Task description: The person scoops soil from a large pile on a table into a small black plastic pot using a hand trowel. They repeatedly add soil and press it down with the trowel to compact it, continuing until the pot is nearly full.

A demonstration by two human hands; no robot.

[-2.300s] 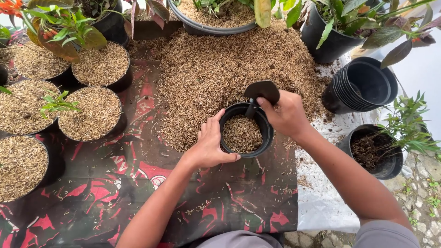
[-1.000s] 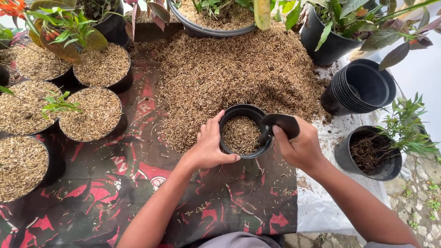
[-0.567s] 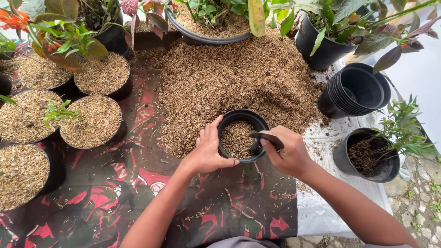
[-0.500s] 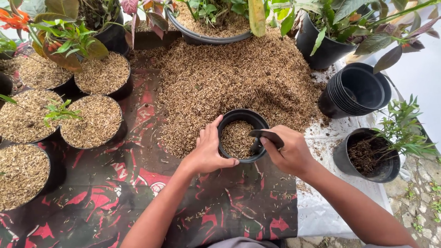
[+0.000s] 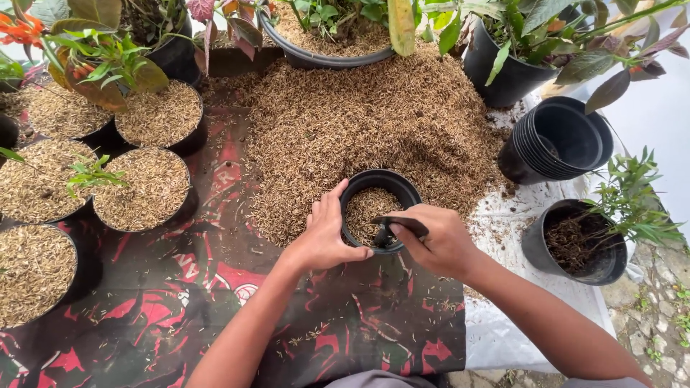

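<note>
We steady the small black plastic pot with our left hand wrapped around its rim, while our right hand, closed on the dark scoop, should press husk evenly.

Daylight fell on an outdoor work area where a red-and-black printed sheet and a white sheet covered the ground beside stony, weed-flecked paving.

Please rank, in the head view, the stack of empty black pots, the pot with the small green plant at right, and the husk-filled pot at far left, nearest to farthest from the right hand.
1. Pot with small green plant, right.
2. Stack of empty pots, upper right.
3. Husk-filled pot, far left.
Measured from the right hand.
</note>
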